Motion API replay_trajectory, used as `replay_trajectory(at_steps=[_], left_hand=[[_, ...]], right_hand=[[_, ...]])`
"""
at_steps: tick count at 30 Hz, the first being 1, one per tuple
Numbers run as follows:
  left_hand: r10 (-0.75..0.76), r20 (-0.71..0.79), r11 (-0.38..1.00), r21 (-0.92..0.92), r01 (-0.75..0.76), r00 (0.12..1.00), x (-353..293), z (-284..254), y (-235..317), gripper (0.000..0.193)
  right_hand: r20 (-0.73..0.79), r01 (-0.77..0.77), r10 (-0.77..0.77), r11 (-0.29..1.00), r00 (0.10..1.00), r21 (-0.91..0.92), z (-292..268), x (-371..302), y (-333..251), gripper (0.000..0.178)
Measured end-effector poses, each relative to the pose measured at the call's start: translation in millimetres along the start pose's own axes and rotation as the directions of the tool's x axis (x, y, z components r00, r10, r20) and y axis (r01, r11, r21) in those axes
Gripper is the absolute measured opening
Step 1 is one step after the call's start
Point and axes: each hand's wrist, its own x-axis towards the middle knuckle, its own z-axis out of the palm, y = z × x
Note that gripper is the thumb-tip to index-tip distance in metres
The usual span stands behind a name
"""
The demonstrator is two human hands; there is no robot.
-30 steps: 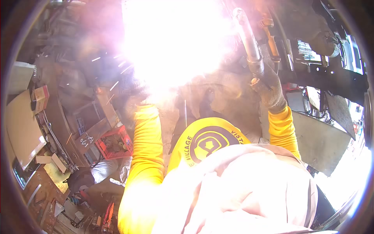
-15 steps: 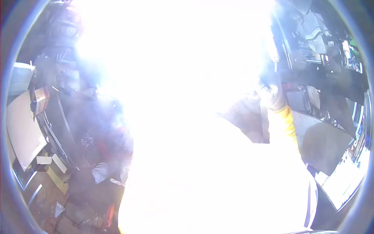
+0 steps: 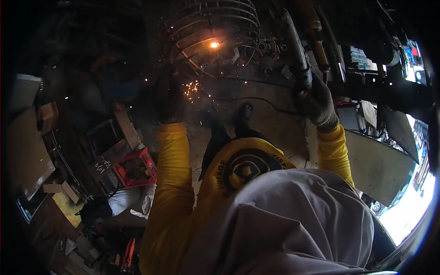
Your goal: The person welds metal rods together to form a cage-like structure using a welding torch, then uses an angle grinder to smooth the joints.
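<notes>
A round cage of curved metal bars [image 3: 185,56] stands ahead of me. A small orange glowing spot [image 3: 214,45] burns on it, and sparks [image 3: 190,90] scatter below. My left hand [image 3: 171,98] is at the cage's lower left, dark and nearly lost in shadow; its fingers and anything in them cannot be made out. My right hand [image 3: 322,105], in a grey knit glove, is closed round the lower end of a grey metal pipe [image 3: 295,48] to the right of the cage. Yellow sleeves cover both forearms.
Left of me lie a red crate [image 3: 136,167] with dark contents, a white bag [image 3: 123,201] and cardboard [image 3: 27,146]. A dark cable [image 3: 268,101] crosses the floor ahead. Rings [image 3: 262,46] lie right of the cage. A flat grey panel [image 3: 378,167] stands at right.
The blinding white glare that covered the middle has gone, leaving an orange glow and flying sparks. The cage and my left arm now show. My right arm is in about the same place.
</notes>
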Motion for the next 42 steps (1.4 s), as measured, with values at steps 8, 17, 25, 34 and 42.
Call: replay_trajectory(at_steps=[8, 17, 25, 34, 42], left_hand=[[0.677, 0.25, -0.032, 0.95, -0.312, 0.692, 4, 1, -1, 0.024], [0.567, 0.592, -0.749, 0.66, 0.059, 0.573, 4, 27, -42, 0.023], [0.597, 0.562, -0.724, 0.685, 0.083, 0.573, 1, 24, -50, 0.024], [0.7, 0.43, -0.488, 0.871, -0.057, 0.57, -1, 17, -50, 0.025], [0.766, 0.071, 0.132, 0.955, -0.264, 0.639, 0, -17, -25, 0.026]], right_hand=[[-0.025, -0.016, 0.014, 0.998, 1.0, -0.068, -1, 1, 1, 0.052], [0.054, 0.256, -0.25, 0.948, 0.967, -0.191, -4, 2, 9, 0.041], [0.059, 0.294, -0.29, 0.91, 0.955, -0.292, -7, 6, 1, 0.043], [0.003, 0.256, -0.257, 0.965, 0.966, -0.056, -22, 9, 28, 0.048], [0.006, 0.025, -0.025, 0.998, 1.0, -0.063, -12, 6, -1, 0.049]])
